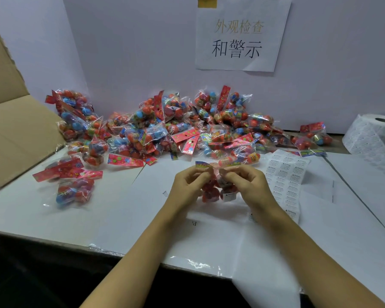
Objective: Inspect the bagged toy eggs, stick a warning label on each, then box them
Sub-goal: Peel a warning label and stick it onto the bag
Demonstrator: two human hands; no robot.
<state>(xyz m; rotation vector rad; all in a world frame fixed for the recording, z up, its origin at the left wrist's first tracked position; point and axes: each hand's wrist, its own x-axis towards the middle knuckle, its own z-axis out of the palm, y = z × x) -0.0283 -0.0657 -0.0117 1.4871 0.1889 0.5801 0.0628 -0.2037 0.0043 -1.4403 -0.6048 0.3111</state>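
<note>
Both hands hold one clear bag of red toy eggs [211, 192] over the middle of the white table. My left hand [188, 185] pinches the bag's top left and my right hand [246, 182] its top right. A small white label [229, 196] shows on the bag's lower right. A large heap of bagged toy eggs [178, 127] lies along the back wall. A strip of warning labels [286, 176] lies flat just right of my right hand. An open cardboard box [11, 121] stands at the far left.
A roll of labels [371, 134] sits at the right edge. Two loose bags [73, 192] lie at the left near the box flap. A paper sign [240, 34] hangs on the back wall. The table's front edge [98, 247] runs below my forearms.
</note>
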